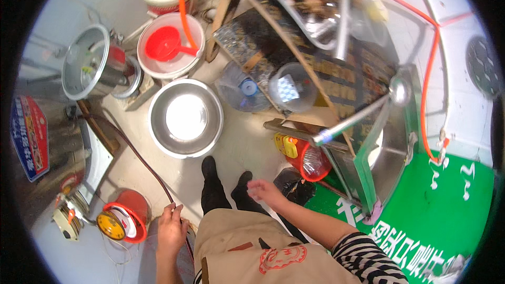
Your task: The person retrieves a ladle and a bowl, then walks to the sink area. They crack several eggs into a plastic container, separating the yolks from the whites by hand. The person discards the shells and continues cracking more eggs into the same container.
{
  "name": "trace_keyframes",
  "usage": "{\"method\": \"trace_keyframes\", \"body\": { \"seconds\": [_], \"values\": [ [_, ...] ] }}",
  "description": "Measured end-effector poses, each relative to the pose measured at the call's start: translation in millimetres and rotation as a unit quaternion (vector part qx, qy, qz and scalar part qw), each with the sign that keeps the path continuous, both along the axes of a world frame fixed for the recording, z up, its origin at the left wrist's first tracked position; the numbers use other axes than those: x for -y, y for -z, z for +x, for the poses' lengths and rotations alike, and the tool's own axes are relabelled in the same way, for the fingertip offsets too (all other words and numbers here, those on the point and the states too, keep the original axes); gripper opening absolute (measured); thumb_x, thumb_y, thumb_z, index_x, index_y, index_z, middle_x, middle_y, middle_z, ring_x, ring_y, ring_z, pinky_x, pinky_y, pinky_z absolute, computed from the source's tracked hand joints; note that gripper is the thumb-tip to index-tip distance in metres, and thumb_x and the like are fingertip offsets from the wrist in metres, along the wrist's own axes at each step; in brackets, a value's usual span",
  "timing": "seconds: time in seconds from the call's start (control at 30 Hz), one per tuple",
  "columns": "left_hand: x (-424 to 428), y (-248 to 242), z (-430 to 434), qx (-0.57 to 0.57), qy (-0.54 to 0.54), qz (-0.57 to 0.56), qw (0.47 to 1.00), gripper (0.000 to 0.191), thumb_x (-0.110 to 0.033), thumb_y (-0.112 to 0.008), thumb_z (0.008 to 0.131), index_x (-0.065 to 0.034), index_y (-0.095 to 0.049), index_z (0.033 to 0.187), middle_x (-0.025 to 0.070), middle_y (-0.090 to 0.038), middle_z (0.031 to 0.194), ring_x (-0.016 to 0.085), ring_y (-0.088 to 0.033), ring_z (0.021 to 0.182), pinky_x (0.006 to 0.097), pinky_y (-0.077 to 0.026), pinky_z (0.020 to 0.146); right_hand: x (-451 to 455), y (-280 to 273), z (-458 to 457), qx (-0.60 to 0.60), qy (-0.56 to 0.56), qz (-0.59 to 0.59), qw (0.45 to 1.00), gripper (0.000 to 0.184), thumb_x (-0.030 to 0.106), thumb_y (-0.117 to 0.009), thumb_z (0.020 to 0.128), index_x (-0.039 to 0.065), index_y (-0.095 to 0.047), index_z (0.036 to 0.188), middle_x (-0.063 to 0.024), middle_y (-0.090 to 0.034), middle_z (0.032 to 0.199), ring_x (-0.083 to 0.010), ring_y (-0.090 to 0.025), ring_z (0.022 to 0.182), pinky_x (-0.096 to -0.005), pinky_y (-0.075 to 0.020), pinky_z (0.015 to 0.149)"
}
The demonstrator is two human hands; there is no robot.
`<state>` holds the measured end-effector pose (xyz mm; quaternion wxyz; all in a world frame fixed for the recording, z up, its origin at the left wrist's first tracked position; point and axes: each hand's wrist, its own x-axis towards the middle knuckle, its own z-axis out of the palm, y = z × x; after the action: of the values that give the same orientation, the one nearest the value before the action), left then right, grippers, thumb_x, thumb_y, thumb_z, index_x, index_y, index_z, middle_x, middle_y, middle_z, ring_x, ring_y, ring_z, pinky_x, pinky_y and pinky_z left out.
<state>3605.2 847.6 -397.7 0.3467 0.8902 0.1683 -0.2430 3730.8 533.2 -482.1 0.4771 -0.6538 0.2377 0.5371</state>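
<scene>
My left hand [172, 225] hangs low at the left of my beige apron [244, 240], fingers loosely spread. Behind its fingers runs a dark hose [146, 163], beside a grey cylinder [150, 256]; I see no grip on either. My right hand [264, 193] is in front of the apron, slightly blurred, with nothing in it. A black plastic bag [296, 185] lies just to its right. On the floor ahead of my feet stands a wide steel basin [185, 118], with no contents visible. Beyond it, a red dipper [162, 43] rests in a white bucket [171, 71].
A metal machine with a round hopper [85, 62] stands at left. A red bucket [125, 217] is near my left side. On the right are a steel sink [388, 157], a red bin [315, 163], a table [335, 83], a plastic tub [294, 86] and a water bottle [244, 90].
</scene>
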Motion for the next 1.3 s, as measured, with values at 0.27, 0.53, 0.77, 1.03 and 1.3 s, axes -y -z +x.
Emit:
{"method": "trace_keyframes", "body": {
  "seconds": [0.27, 0.53, 0.77, 1.03, 1.3],
  "values": [
    [56.4, -58.5, 43.1, 0.077, 0.141, 0.059, 0.985, 0.052, -0.014, -0.072, 0.076, -0.0040, -0.054, 0.124, 0.0178, -0.051, 0.124, 0.037, -0.054, 0.108, 0.0450, -0.044, 0.094, 159.0, -36.0, -80.4, 0.235, -0.105, -0.092, 0.962, 0.031, 0.010, -0.059, 0.087, 0.003, -0.058, 0.117, -0.0094, -0.064, 0.110, -0.0183, -0.065, 0.093, -0.0323, -0.0521, 0.079],
    [178.2, -109.0, 129.1, 0.325, 0.187, 0.133, 0.917, 0.068, -0.010, -0.073, 0.074, -0.0090, -0.045, 0.137, 0.0218, -0.044, 0.134, 0.041, -0.044, 0.121, 0.0493, -0.033, 0.104, 273.0, -50.5, -165.1, 0.299, 0.064, -0.167, 0.938, 0.031, 0.012, -0.062, 0.085, 0.005, -0.061, 0.115, -0.0112, -0.066, 0.107, -0.0220, -0.064, 0.095, -0.0341, -0.0503, 0.084],
    [271.2, -104.5, 236.8, 0.375, 0.261, 0.285, 0.843, 0.081, -0.019, -0.075, 0.074, -0.0185, -0.035, 0.145, 0.0180, -0.039, 0.140, 0.036, -0.041, 0.126, 0.0534, -0.027, 0.107, 348.3, -45.5, -253.8, 0.332, 0.292, -0.175, 0.880, 0.031, 0.007, -0.061, 0.083, 0.002, -0.061, 0.113, -0.0110, -0.067, 0.107, -0.0216, -0.064, 0.092, -0.0331, -0.0509, 0.081],
    [285.2, -86.0, 284.7, 0.305, 0.317, 0.368, 0.819, 0.081, -0.027, -0.071, 0.078, -0.0217, -0.029, 0.147, 0.0156, -0.047, 0.131, 0.033, -0.055, 0.111, 0.0537, -0.034, 0.101, 351.7, -32.0, -308.4, 0.275, 0.413, -0.198, 0.845, 0.029, 0.006, -0.059, 0.085, 0.003, -0.060, 0.114, -0.0124, -0.065, 0.108, -0.0244, -0.063, 0.095, -0.0354, -0.0506, 0.082],
    [277.3, -66.3, 321.7, 0.405, 0.256, 0.180, 0.859, 0.044, -0.020, -0.066, 0.083, -0.0107, -0.053, 0.124, 0.0174, -0.057, 0.104, 0.039, -0.056, 0.098, 0.0467, -0.047, 0.084, 332.5, -14.5, -309.8, 0.315, 0.469, -0.184, 0.804, 0.028, 0.008, -0.060, 0.087, 0.002, -0.058, 0.115, -0.0127, -0.064, 0.108, -0.0231, -0.063, 0.095, -0.0334, -0.0498, 0.083]
  ]
}}
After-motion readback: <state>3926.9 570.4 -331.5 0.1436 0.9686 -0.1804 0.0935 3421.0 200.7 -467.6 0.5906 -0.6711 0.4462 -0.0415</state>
